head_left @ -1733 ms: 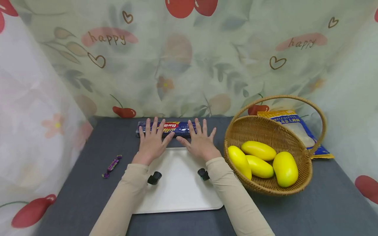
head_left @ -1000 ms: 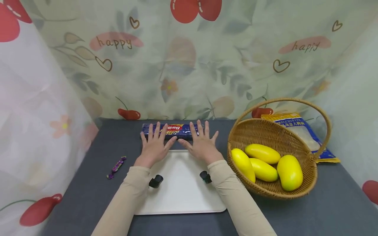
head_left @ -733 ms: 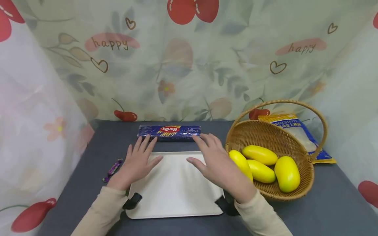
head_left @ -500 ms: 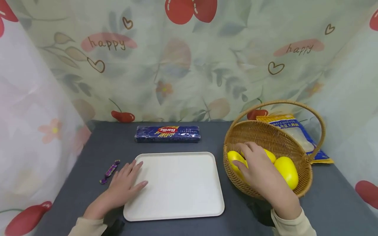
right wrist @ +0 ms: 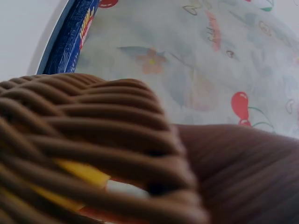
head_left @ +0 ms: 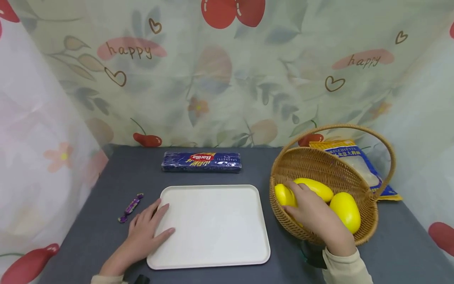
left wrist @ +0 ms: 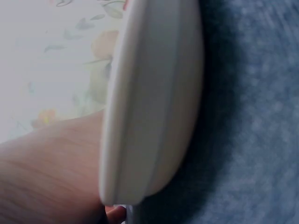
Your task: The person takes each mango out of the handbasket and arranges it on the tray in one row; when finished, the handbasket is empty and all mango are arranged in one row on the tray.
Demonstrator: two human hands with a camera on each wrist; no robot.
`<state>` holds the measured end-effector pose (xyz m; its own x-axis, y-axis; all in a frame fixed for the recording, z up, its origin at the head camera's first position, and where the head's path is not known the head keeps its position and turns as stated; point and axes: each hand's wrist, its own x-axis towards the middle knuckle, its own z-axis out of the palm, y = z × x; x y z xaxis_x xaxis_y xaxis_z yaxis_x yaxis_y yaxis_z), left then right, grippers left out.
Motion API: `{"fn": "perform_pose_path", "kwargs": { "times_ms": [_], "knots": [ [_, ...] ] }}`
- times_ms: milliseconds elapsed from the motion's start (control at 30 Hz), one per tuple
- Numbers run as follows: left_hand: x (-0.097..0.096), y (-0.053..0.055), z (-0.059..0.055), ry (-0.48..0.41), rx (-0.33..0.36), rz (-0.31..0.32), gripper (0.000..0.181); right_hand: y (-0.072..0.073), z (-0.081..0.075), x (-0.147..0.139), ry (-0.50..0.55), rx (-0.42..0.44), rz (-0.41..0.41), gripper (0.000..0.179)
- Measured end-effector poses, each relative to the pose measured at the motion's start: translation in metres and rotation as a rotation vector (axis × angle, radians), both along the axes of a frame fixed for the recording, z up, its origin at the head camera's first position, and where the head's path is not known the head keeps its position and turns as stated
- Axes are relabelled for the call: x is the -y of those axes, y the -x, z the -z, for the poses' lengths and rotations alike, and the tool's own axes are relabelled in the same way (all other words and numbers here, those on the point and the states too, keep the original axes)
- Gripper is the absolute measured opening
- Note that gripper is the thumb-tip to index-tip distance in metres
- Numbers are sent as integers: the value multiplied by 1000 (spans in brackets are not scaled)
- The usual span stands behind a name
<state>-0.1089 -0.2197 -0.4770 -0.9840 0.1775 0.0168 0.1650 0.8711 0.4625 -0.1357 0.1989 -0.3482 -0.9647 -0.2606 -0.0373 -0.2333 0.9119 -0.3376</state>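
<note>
My left hand (head_left: 143,232) rests on the left edge of a white rectangular tray (head_left: 216,227). Its fingers lie fairly straight, the thumb over the tray's surface. In the left wrist view the tray's side wall (left wrist: 149,102) hides most of that hand. My right hand (head_left: 315,213) reaches into a wicker basket (head_left: 319,163) and grips the leftmost yellow mango (head_left: 283,194), with fingers and thumb curled round it. Two more mangoes show beside it, one behind (head_left: 315,188) and one at right (head_left: 345,212). Basket weave (right wrist: 93,126) covers the fingers in the right wrist view.
A blue spaghetti pack (head_left: 202,162) lies behind the tray. Left of the tray is a purple wrapped candy (head_left: 130,208). A blue and yellow pasta bag (head_left: 361,165) leans behind the basket, whose tall handle (head_left: 349,126) arches over it. Patterned cloth (head_left: 213,79) encloses the table.
Both hands, earlier spread side by side above the tray's far edge, have parted and come back. The left has settled on the tray's left edge; the right has entered the basket and gripped a mango.
</note>
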Motion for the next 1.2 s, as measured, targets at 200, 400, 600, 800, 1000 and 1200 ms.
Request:
{"fn": "perform_pose_path", "kwargs": {
  "times_ms": [200,400,600,800,1000,1200],
  "knots": [
    [0,-2,2,18,-13,-7,71,0,4,-3,-5,18,-15,67],
    [-3,-4,-1,33,-22,-12,67,0,4,-5,-3,-13,-43,68],
    [-3,-4,-1,38,-16,-13,66,1,-2,-11,4,18,-35,74],
    [-3,-3,1,29,-11,-11,67,-5,-25,-15,38,-31,-16,80],
    [-2,-3,1,20,-8,-13,67,-23,-55,-8,66,-211,-27,82],
    [-2,-4,4,2,-6,-12,69,-36,-67,24,167,-463,-165,86]
  ]
}}
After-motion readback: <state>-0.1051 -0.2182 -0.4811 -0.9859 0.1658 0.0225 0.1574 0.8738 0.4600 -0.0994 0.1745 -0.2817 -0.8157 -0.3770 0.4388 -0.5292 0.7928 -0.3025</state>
